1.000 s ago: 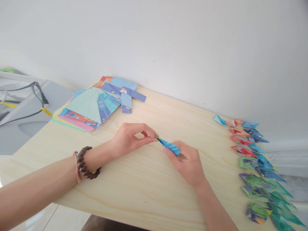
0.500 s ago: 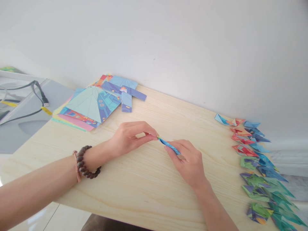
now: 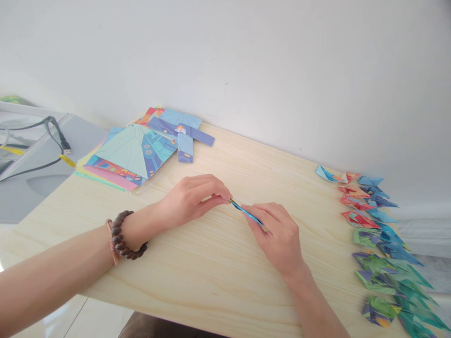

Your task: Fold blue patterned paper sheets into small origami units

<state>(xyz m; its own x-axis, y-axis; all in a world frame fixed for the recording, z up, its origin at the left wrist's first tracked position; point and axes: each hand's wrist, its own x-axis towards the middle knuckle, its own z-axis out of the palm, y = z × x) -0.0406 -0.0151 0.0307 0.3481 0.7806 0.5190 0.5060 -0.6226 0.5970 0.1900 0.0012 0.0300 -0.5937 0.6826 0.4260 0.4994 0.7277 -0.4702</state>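
Observation:
A narrow folded blue paper piece (image 3: 244, 211) lies low over the middle of the light wooden table (image 3: 197, 272). My left hand (image 3: 192, 197), with a dark bead bracelet on its wrist, pinches the paper's left tip between thumb and fingers. My right hand (image 3: 278, 234) is closed on the paper's right end, fingers curled over it and hiding that part. The paper now shows almost edge-on, as a thin strip.
A stack of coloured patterned paper sheets (image 3: 141, 150) lies at the table's back left. Several folded paper pieces (image 3: 377, 234) run in a row along the right edge. Left of the table a grey surface holds cables (image 3: 52, 136). A white wall stands behind.
The blue paper has been turned and pressed flatter, from showing its broad face to a thin edge. My right fingers have closed further over it. Both hands stay in place.

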